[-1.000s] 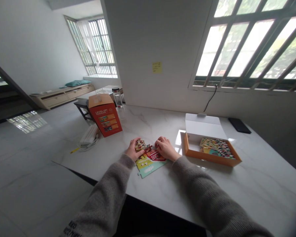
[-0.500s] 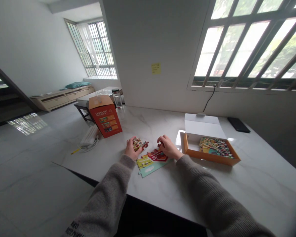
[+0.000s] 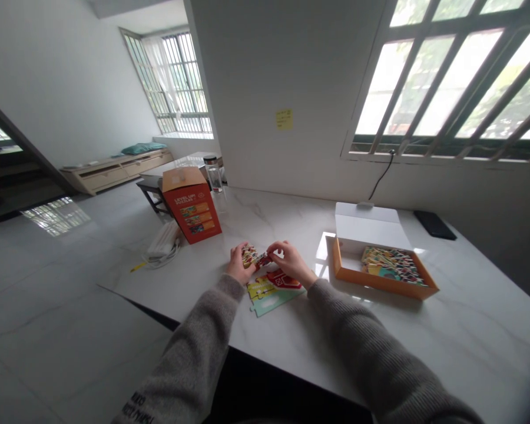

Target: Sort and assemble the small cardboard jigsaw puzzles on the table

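Your left hand (image 3: 238,268) grips loose puzzle pieces (image 3: 249,255), your right hand (image 3: 291,261) pinching their edge; joined puzzle (image 3: 274,291) at five o'clock.

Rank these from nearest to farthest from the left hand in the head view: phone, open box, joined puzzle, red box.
1. Joined puzzle: just in front of the person, beside the left hand.
2. Red box: beyond the hand, to its left.
3. Open box: to the right.
4. Phone: far right, behind the open box.
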Motion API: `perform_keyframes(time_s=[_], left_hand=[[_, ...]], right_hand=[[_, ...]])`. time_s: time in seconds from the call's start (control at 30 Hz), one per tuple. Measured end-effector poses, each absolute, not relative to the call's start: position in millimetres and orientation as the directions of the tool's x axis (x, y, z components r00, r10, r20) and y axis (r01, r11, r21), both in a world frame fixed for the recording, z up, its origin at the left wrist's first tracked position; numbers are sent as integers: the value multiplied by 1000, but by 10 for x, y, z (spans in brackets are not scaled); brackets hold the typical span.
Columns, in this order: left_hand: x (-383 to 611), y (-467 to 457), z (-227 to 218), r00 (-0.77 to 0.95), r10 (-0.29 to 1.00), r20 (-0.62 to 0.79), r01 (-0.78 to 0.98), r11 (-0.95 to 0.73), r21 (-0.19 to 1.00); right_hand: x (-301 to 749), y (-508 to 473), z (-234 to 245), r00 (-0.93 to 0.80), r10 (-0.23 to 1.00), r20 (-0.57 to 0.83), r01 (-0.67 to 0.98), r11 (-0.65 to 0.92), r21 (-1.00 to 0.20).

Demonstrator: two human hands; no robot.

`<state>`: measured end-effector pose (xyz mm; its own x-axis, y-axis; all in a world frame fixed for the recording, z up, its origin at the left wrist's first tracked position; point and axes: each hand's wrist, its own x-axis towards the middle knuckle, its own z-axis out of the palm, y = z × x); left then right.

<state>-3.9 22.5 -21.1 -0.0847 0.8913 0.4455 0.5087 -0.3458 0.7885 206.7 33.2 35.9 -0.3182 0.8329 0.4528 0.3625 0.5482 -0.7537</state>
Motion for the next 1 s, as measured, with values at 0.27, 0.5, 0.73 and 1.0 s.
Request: perform_keyframes(time_s=[0.27,0.5,0.73,1.0], left_hand=[[13,175,-129,-39,891,453,563,-355,746],[11,168,-116,-34,879,476,605,-360,710],[-12,175,-131,-9,896,445,612,-347,711],[-45,176,-143,31,899,438,579,-373,725]], right_hand=[[1791,302,276,-305,840,448,273,528,-804],[1819,351,257,-139,974,181,-15,181,-983],[2050,341,238,-171,958,231,73,246,-966],[1847,302,246,-246,896,370,-9,380,-925]])
